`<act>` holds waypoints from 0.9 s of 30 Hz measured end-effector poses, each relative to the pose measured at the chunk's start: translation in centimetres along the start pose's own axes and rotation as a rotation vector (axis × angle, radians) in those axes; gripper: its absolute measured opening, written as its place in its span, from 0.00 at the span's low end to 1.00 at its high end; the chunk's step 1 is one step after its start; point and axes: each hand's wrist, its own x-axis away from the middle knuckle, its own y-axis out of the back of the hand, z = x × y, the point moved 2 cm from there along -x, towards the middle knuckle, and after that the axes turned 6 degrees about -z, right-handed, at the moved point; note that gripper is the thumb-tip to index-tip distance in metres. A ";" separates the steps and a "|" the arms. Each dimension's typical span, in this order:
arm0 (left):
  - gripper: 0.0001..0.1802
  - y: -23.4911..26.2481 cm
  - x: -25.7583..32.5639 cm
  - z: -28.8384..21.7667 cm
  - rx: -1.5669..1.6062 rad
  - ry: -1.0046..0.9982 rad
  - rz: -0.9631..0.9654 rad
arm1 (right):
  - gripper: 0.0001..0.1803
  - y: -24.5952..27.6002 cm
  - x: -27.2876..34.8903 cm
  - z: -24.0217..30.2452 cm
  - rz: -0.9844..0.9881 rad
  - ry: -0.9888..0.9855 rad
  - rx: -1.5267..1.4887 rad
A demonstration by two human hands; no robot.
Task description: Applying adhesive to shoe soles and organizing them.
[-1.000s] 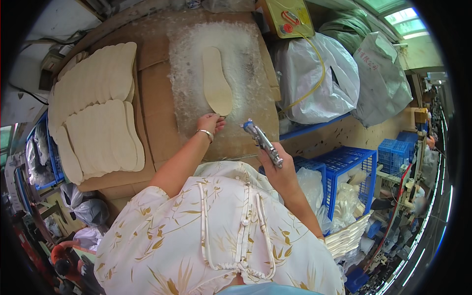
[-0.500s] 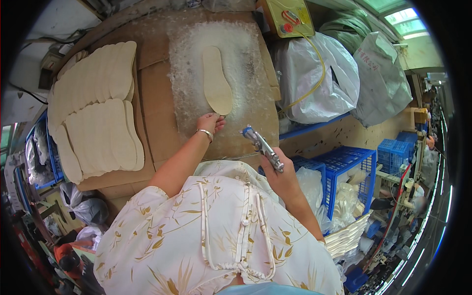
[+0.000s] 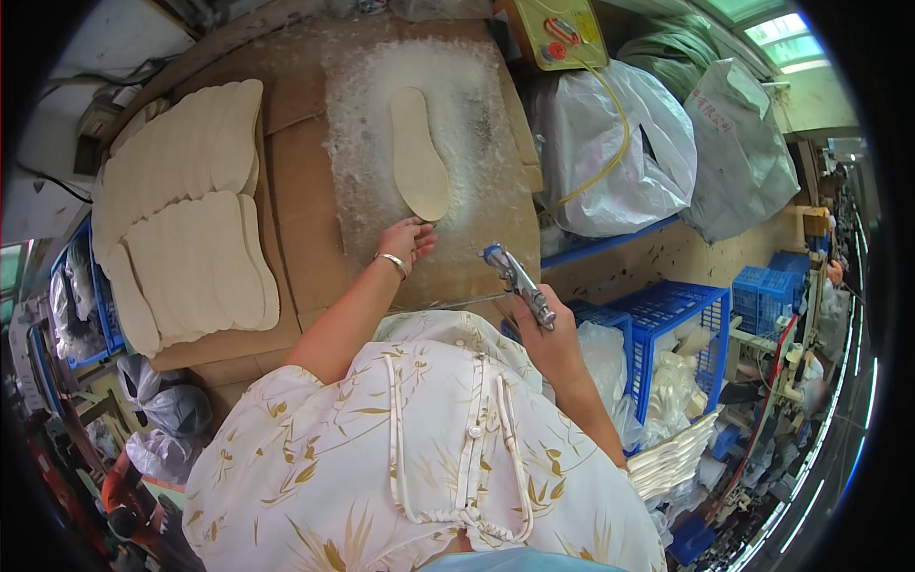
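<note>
The pale beige foam shoe insole [image 3: 418, 154] lies flat on the white, glue-crusted patch [image 3: 367, 143] of the brown cardboard-covered desk [image 3: 300, 205], its long axis running from 12 o'clock down to 6 o'clock, with the broader end nearest the person. The left hand [image 3: 408, 238] rests just at the 6 o'clock end of that insole, fingers loosely spread and slightly curled, fingertips [image 3: 426, 240] at or right beside the insole's lower edge; whether they press on it cannot be told. It grips nothing. A thin silver bracelet [image 3: 391, 259] circles the left wrist.

The right hand [image 3: 545, 336] is at 4 o'clock from the insole, off the desk's edge, fingers wrapped tight around the handle of a small metal spray gun [image 3: 515, 279]. The gun's nozzle points up and to 10 o'clock, toward the left hand, and stays well apart from the insole.

At 9 o'clock from the insole, two overlapping fans of the same beige insoles [image 3: 186, 229] lie stacked on the cardboard. At 3 o'clock, large white and grey plastic sacks [image 3: 629, 153] stand beside the desk, and a yellow box with a red knob [image 3: 558, 33] sits at 1 o'clock with a yellow cord running down. Blue plastic crates [image 3: 672, 329] sit at 4 o'clock beyond the right hand.
</note>
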 end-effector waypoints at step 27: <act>0.17 0.0 0.4 -0.1 -0.003 0.007 -0.029 | 0.11 0.1 -2.1 -1.1 -0.041 0.025 0.018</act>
